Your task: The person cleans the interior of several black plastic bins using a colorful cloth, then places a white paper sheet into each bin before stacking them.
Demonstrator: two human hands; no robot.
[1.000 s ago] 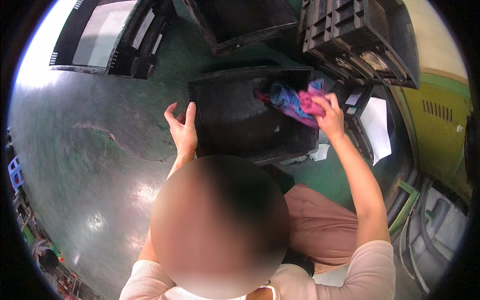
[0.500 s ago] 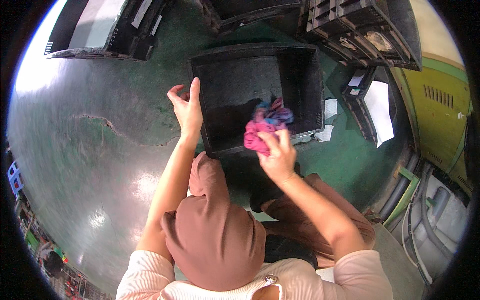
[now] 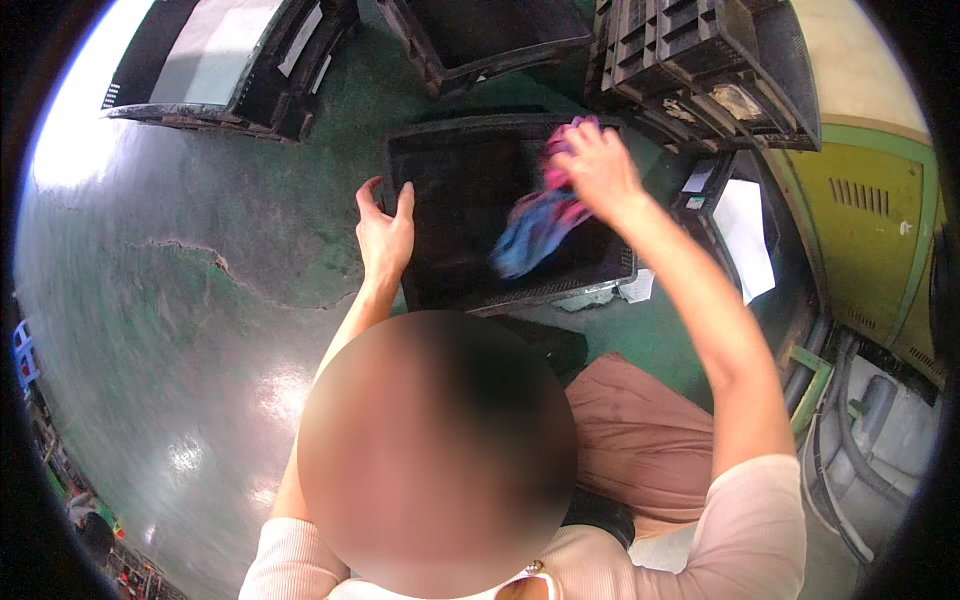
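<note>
Now right hand (image 3: 597, 165) dangles cloth (image 3: 540, 225) lengthwise downward

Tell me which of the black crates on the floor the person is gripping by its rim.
The middle crate: the left hand grips its left rim, the right hand holds a pink-and-blue cloth over it.

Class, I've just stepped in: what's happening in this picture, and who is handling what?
A person crouches over a black plastic crate on a green floor. The left hand grips the crate's left rim, while the right hand holds a pink and blue cloth inside the crate near its far right corner. More black crates stand around it.
</note>
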